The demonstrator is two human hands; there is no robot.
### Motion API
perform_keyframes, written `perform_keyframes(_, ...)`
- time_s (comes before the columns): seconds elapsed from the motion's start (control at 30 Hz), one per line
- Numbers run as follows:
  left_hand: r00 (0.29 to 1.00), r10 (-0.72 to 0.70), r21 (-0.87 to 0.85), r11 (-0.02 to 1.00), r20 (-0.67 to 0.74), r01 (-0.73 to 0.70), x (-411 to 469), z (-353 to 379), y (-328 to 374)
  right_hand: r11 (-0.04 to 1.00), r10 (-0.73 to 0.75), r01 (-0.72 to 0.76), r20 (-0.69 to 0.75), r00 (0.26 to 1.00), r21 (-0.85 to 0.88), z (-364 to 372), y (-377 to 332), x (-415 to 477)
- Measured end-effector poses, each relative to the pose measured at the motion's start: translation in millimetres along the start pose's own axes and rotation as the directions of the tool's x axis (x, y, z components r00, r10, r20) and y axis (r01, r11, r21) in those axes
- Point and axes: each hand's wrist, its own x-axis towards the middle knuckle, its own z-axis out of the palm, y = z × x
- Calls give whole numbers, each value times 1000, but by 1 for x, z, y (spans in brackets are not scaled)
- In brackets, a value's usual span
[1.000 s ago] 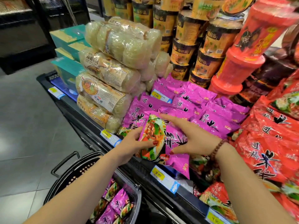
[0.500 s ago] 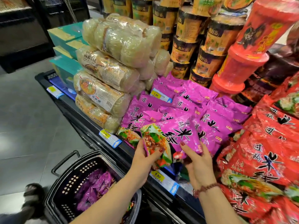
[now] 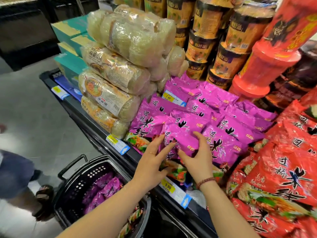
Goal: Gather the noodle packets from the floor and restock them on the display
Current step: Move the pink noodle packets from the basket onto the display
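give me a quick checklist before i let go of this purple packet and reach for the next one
1. purple packet lies on the purple stack: ok
2. its lower end sits behind the shelf edge: cannot tell, the hands cover it
3. left hand only touches it with straight fingers: ok
4. right hand grip released: not ok, thumb and fingers pinch the packet
5. basket holds more purple packets: ok

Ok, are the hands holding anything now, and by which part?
The right hand grips a purple noodle packet by its near edge; the left hand only touches its left side with straight fingers.
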Motion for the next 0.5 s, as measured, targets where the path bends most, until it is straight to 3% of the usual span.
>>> perform_keyframes(0.07, 992, 124, 140, 983, -1, -122, 5, 2, -8, 988, -87, 67, -143, 986, -143, 7, 4, -6)
perform_keyframes(0.1, 979, 202, 226, 954, 9, -198, 7, 2, -12, 936, -241, 174, -195, 951, -306, 7, 7, -9)
perform_keyframes(0.17, 959, 278, 337, 899, 52, -279, 10, 2, -18, 717, -537, 381, -114, 836, -584, 4, 11, -13)
perform_keyframes(0.2, 957, 281, 350, 891, 73, -289, 11, 2, -20, 623, -600, 452, -19, 800, -639, 2, 14, -14)
perform_keyframes(0.3, 954, 267, 290, 910, 138, -296, 14, -2, -27, 536, -549, 539, 217, 807, -650, -1, 25, -15)
perform_keyframes(0.5, 904, 290, 230, 900, 315, -369, 25, -23, -50, 548, -384, 494, 322, 865, -674, 1, 39, -7)
